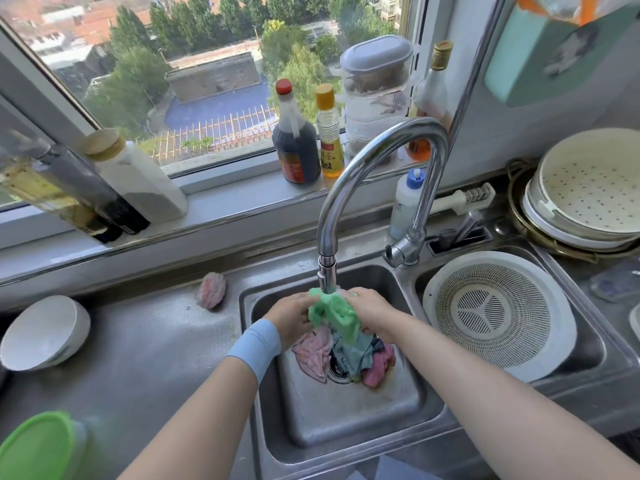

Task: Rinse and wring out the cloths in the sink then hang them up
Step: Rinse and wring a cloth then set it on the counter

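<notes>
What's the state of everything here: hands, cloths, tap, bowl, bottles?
Left hand, gripping the green cloth.
Right hand, gripping it too.
Green cloth, bunched under the faucet spout.
Pink cloth, crumpled in the sink.
White bowl, tipped on its side.
Dark sauce bottle, capped.
Colander, leaning in the right basin.

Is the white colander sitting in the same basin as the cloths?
No, the white colander sits in the right basin, while the cloths lie in the left basin under the tap.

Just above the fingers (302, 303) the tap spout (327, 271) blocks upward room; beneath them heaped cloths (349, 355) cover the drain (334, 373); behind them the sink floor (346, 414) lies open.
</notes>
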Available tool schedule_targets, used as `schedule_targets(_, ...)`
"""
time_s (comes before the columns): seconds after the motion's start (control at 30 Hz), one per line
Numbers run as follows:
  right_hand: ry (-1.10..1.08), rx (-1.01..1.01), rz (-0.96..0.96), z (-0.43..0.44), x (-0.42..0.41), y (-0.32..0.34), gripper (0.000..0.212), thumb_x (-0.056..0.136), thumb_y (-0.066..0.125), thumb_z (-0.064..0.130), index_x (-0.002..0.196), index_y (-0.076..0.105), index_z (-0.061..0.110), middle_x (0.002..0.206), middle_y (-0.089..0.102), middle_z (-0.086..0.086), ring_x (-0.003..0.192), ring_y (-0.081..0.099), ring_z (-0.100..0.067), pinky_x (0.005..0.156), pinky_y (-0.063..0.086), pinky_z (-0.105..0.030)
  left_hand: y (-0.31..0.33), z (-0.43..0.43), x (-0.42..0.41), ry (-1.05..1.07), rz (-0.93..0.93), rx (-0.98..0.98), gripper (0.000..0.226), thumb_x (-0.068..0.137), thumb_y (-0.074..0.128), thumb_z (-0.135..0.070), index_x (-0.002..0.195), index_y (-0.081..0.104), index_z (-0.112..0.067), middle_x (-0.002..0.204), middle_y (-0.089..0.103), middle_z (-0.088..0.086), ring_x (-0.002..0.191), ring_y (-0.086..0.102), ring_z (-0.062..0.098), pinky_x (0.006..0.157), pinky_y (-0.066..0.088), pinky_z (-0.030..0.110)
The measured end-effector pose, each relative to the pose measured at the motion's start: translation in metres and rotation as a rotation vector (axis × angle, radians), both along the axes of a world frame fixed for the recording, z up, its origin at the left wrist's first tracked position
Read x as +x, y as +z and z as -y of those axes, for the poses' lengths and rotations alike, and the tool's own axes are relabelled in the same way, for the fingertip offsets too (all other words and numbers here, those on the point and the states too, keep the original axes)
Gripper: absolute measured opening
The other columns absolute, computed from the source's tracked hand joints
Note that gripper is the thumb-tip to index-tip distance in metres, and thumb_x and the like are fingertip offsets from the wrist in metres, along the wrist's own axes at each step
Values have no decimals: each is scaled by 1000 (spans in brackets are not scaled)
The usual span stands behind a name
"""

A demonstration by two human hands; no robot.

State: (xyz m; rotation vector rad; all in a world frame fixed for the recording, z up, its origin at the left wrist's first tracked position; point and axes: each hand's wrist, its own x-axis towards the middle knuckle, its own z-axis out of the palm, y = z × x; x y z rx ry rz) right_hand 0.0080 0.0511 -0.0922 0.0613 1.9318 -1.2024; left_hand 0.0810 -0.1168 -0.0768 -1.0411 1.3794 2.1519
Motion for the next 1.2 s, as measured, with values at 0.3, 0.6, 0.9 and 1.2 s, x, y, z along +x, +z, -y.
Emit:
schedule_targets(0.3,-240,-495,487,-11,3,4,49,101,43,43,121,68,5,112,70,-17,102,65,-31,82,53,-39,-1,-40,-15,123,55,-184,40,90,64,-45,106,70,-8,97,74,10,88,70,24,64,59,31)
schedule_targets(0.6,-311,-420,228,-9,7,0,13,101,55,11,111,60,16,94,64,-9,68,63,-19,46,50,-24,12,-26,-13,106,83,31,33,99,40,1,128,53,4,128,59,28,102,65,38,70,62,44)
schedule_targets(0.9,-52,1,-360,31,20,-8,30,91,58,47,83,62,19,81,68,2,81,63,-20,72,49,-32,-1,-55,17,231,-51,153,36,102,47,-30,128,61,-9,120,69,13,107,65,25,93,52,40)
schedule_targets(1.2,27,-230,-270,14,39,-21,57,98,55,33,148,27,31,139,44,-1,124,48,-17,107,40,-36,-14,-52,19,351,-139,16,21,99,54,-11,116,64,-5,107,68,23,86,67,31,81,54,43)
